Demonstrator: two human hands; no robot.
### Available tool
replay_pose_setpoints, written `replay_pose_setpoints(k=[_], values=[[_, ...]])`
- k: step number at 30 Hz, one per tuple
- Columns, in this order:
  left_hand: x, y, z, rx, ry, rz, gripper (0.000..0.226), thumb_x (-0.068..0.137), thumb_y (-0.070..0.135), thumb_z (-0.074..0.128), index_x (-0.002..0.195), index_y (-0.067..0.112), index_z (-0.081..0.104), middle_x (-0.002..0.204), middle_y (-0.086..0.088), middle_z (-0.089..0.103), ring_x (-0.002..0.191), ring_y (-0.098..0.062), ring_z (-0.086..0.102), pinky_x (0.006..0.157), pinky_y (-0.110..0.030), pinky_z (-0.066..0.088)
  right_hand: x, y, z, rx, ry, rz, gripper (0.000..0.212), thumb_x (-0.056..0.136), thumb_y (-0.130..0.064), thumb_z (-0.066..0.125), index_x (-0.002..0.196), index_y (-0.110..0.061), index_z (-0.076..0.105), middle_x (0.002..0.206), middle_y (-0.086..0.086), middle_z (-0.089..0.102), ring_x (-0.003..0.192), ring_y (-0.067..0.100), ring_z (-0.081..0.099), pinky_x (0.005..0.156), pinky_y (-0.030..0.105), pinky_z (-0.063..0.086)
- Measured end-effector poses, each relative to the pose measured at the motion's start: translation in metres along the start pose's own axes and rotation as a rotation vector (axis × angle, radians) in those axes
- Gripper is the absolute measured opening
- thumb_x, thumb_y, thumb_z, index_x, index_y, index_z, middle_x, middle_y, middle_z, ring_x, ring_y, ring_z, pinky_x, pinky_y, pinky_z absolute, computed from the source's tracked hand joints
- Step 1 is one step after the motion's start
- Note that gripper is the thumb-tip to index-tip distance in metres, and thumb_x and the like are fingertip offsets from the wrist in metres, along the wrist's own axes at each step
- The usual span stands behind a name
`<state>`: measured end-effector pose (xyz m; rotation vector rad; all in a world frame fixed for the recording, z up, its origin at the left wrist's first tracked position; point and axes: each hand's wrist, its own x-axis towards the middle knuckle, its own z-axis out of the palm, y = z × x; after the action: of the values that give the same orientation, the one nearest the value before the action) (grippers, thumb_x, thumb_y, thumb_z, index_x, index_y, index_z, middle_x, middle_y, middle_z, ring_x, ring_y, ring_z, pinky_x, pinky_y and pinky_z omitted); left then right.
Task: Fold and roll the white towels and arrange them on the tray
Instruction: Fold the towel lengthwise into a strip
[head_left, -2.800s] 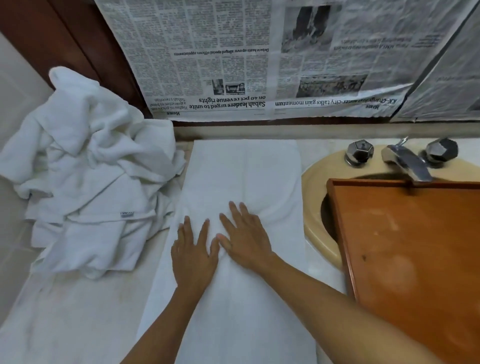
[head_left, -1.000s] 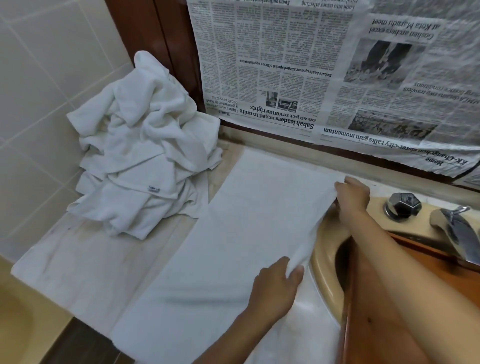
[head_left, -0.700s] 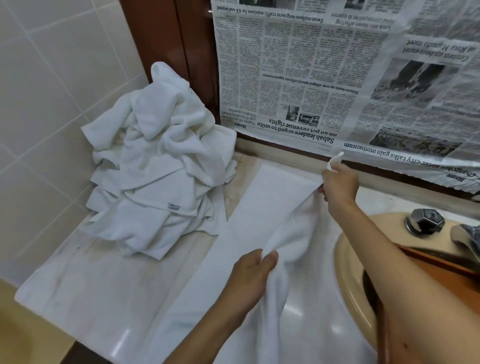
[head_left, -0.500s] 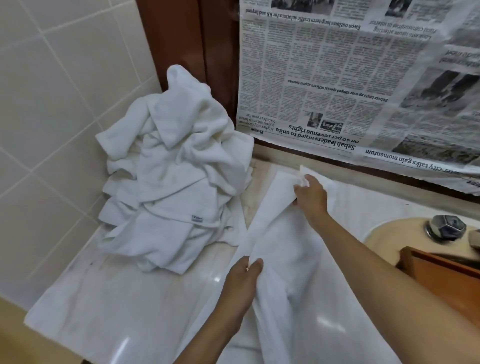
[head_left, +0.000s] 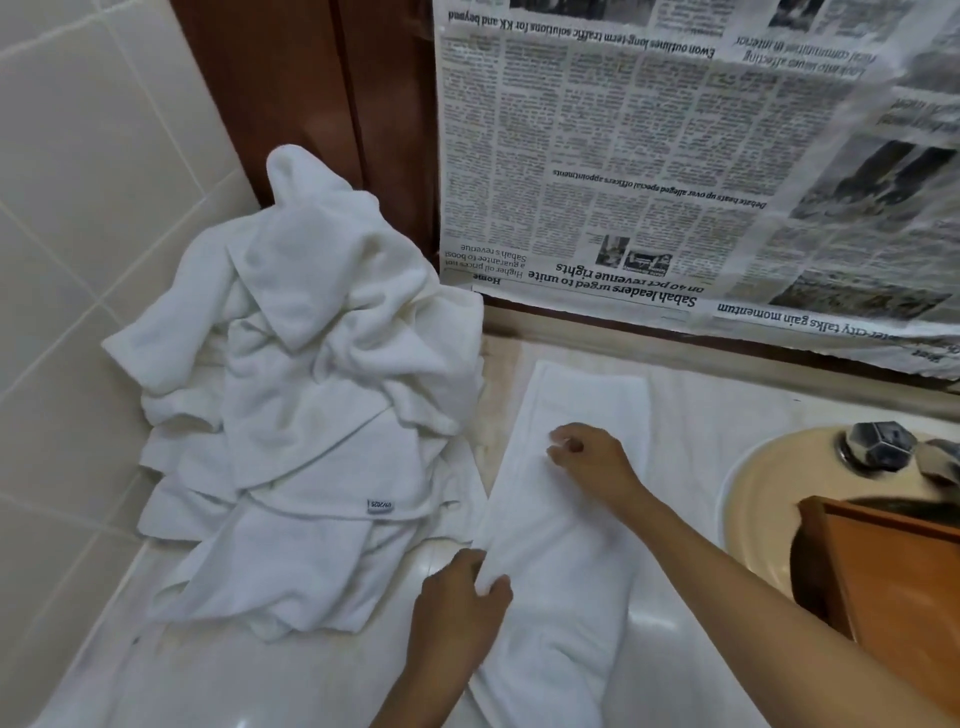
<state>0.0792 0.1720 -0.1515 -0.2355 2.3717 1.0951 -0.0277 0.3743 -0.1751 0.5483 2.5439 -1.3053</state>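
White terry strip, folded towel (head_left: 566, 519), lies lengthwise on marble counter (head_left: 311, 675); left hand (head_left: 460, 597) pinches its left edge between thumb and fingers; right hand (head_left: 589, 460) sits further up strip, fingers curled, nipping cloth or only pressing I cannot tell; heap of unfolded towels (head_left: 311, 415) just left of that pinch; wooden tray (head_left: 893, 582) well right of both hands, over sink (head_left: 753, 493), no rolls on visible part; judgement: early; lengthwise fold about done, rolling, heap, arranging all left.
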Motion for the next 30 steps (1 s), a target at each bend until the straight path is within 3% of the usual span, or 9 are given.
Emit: replay_pose_setpoints(k=[4,7,9,12,16,18,22,26,30], values=[[0.036,0.036,0.006,-0.057,-0.017,0.022,0.047,0.093,0.035,0.061,0.136,0.019,0.053,0.124,0.007,0.060,0.119,-0.007,0.054,0.085,-0.011,0.036,0.031,-0.007,-0.032,-0.128,0.089,-0.092,0.023,0.091,-0.012,0.065,0.114,-0.013,0.068,0.108,0.005,0.063,0.103,0.022,0.060,0.080,0.022,0.045],[0.069,0.060,0.014,-0.049,-0.018,0.055,0.024,0.093,0.034,0.061,0.114,0.025,0.059,0.097,0.010,0.054,0.093,-0.006,0.052,0.067,-0.011,0.036,0.059,-0.009,-0.051,-0.433,0.165,-0.205,0.035,0.092,-0.020,0.064,0.126,-0.016,0.060,0.125,0.007,0.054,0.125,0.026,0.043,0.099,0.034,0.038],[0.090,0.077,0.017,-0.019,0.016,0.059,0.010,0.093,0.036,0.060,0.096,0.030,0.054,0.091,0.010,0.054,0.089,-0.009,0.053,0.071,-0.015,0.038,0.075,-0.010,-0.061,-0.613,0.142,-0.202,0.042,0.093,-0.028,0.063,0.133,-0.016,0.053,0.135,0.008,0.049,0.132,0.027,0.037,0.105,0.041,0.034],[0.120,0.095,0.022,0.026,0.067,0.052,0.034,0.094,0.041,0.057,0.116,0.015,0.062,0.108,0.001,0.066,0.099,-0.015,0.060,0.080,-0.022,0.043,0.094,-0.012,-0.069,-0.723,0.085,-0.155,0.045,0.092,-0.037,0.063,0.129,-0.016,0.047,0.138,0.007,0.047,0.133,0.027,0.036,0.107,0.046,0.031],[0.139,0.097,0.029,0.126,0.124,0.068,0.034,0.098,0.042,0.049,0.110,0.012,0.061,0.097,-0.001,0.069,0.090,-0.018,0.063,0.073,-0.027,0.045,0.109,-0.012,-0.069,-0.729,0.033,-0.126,0.045,0.088,-0.039,0.067,0.118,-0.013,0.046,0.123,0.006,0.057,0.120,0.029,0.050,0.109,0.051,0.026],[0.143,0.093,0.032,0.159,0.162,0.103,0.028,0.100,0.038,0.046,0.101,0.012,0.059,0.090,-0.002,0.068,0.087,-0.020,0.064,0.075,-0.031,0.049,0.112,-0.009,-0.069,-0.701,-0.012,-0.096,0.038,0.091,-0.037,0.065,0.114,-0.010,0.051,0.119,0.007,0.060,0.115,0.029,0.054,0.104,0.044,0.031],[0.146,0.088,0.033,0.191,0.190,0.150,0.026,0.102,0.036,0.042,0.094,0.014,0.053,0.084,-0.003,0.065,0.082,-0.021,0.063,0.069,-0.032,0.046,0.114,-0.001,-0.068,-0.607,0.009,-0.103,0.027,0.097,-0.034,0.055,0.105,-0.008,0.057,0.115,0.009,0.065,0.104,0.029,0.058,0.076,0.032,0.038],[0.150,0.087,0.032,0.208,0.211,0.157,0.023,0.104,0.034,0.037,0.095,0.015,0.045,0.071,0.005,0.053,0.073,-0.020,0.055,0.065,-0.032,0.038,0.114,-0.002,-0.063,-0.664,0.050,-0.142,0.036,0.105,-0.036,0.036,0.120,-0.005,0.048,0.116,0.013,0.063,0.106,0.033,0.057,0.076,0.035,0.034],[0.154,0.090,0.028,0.231,0.242,0.128,0.024,0.104,0.033,0.036,0.104,0.012,0.049,0.078,0.003,0.054,0.072,-0.020,0.051,0.065,-0.029,0.030,0.118,-0.004,-0.055,-0.743,0.079,-0.143,0.039,0.106,-0.038,0.031,0.125,-0.008,0.046,0.115,0.012,0.065,0.107,0.033,0.058,0.080,0.039,0.033]])
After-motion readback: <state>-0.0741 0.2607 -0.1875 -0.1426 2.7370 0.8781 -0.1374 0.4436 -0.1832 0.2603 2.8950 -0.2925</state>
